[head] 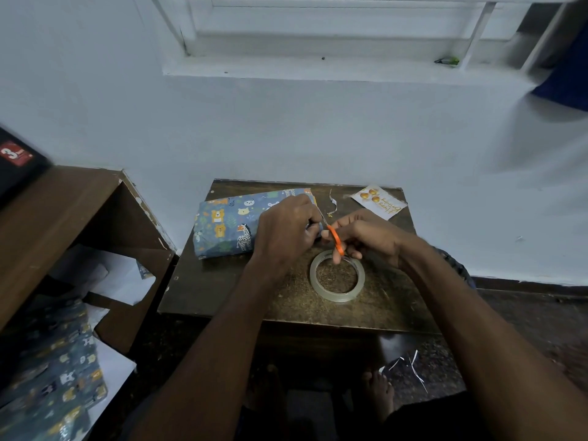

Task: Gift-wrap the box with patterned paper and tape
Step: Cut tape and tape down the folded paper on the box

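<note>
Wrapped box [227, 229] in blue animal-print paper, lying flat on the far left part of a small dark wooden table [222, 297], one end toward the hands

Left hand [283, 230] over the box's right end, fingers curled and pinching something small at the scissor tips, most likely a strip of tape, too small to tell for sure

Right hand [362, 237] just beside it, fingers curled through and around the orange handles of a small pair of scissors [334, 238], blades pointing up-left toward the left hand's fingertips

Clear tape roll [337, 275] flat on the table, directly below the right hand, near the box but apart from it

Birthday card [378, 202] with gold balloons at the far right corner of the table; thin paper sliver [332, 202] between card and box

Brown shelf unit [63, 218] to the left; sheets of the same patterned paper [54, 370] on the floor lower left; bare feet [378, 393] beneath the table
</note>
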The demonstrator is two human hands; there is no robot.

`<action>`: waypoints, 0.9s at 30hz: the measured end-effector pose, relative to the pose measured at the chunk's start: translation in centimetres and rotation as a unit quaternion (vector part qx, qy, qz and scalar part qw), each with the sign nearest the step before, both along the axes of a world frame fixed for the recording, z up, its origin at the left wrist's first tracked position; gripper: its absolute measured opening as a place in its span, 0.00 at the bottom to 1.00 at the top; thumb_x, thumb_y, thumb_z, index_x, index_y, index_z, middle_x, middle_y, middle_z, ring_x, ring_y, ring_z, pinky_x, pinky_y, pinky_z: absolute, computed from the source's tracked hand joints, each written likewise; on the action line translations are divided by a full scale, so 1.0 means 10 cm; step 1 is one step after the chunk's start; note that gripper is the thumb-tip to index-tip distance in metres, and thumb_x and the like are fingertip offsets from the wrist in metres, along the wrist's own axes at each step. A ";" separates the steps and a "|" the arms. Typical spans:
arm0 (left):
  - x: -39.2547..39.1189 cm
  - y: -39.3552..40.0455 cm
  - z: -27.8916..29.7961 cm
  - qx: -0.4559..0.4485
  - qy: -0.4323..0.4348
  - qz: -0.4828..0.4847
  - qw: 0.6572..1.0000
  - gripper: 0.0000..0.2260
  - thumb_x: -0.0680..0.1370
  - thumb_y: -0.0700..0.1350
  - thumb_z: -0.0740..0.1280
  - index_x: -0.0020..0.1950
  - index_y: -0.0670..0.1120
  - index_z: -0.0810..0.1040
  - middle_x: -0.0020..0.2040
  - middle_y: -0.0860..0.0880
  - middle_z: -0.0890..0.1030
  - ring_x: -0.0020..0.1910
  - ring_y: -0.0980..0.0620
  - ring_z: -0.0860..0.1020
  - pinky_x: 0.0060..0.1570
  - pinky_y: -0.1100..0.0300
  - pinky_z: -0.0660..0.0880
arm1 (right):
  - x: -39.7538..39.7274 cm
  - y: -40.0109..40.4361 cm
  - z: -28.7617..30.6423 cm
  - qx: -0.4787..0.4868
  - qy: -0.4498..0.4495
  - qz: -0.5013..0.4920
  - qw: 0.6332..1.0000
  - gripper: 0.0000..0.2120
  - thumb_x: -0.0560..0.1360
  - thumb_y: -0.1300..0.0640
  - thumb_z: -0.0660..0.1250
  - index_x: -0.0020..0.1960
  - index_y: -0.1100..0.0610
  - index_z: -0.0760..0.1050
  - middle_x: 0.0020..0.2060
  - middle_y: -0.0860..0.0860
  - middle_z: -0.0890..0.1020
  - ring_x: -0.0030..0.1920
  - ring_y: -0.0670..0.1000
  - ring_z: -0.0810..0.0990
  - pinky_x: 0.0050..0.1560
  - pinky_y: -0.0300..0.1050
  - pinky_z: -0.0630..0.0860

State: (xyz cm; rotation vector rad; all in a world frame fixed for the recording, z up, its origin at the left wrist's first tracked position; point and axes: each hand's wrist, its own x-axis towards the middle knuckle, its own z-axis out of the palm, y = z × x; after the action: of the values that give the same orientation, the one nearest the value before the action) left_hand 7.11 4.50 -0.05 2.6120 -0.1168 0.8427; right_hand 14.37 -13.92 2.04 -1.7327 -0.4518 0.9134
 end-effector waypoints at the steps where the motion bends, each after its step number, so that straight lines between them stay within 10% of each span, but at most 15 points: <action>1: 0.00 0.00 0.00 -0.001 0.001 0.000 1.000 0.07 0.69 0.39 0.76 0.38 0.49 0.82 0.41 0.53 0.81 0.42 0.48 0.81 0.31 0.54 0.76 | 0.00 0.00 0.00 -0.002 0.000 0.003 1.000 0.15 0.78 0.56 0.74 0.50 0.70 0.83 0.39 0.68 0.85 0.23 0.49 0.66 0.27 0.38 0.64; 27: 0.01 0.03 -0.03 -0.026 0.007 0.007 1.000 0.06 0.72 0.41 0.75 0.43 0.52 0.81 0.43 0.57 0.81 0.45 0.55 0.79 0.36 0.58 0.75 | 0.04 -0.05 0.01 -0.042 -0.059 -0.055 0.996 0.06 0.78 0.62 0.72 0.49 0.66 0.83 0.36 0.62 0.86 0.31 0.47 0.75 0.31 0.39 0.67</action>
State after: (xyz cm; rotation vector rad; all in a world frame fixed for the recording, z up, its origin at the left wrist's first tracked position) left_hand 7.21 4.79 -0.36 2.5729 -0.0714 0.8220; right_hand 14.81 -14.40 2.18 -1.8766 -0.3953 0.7628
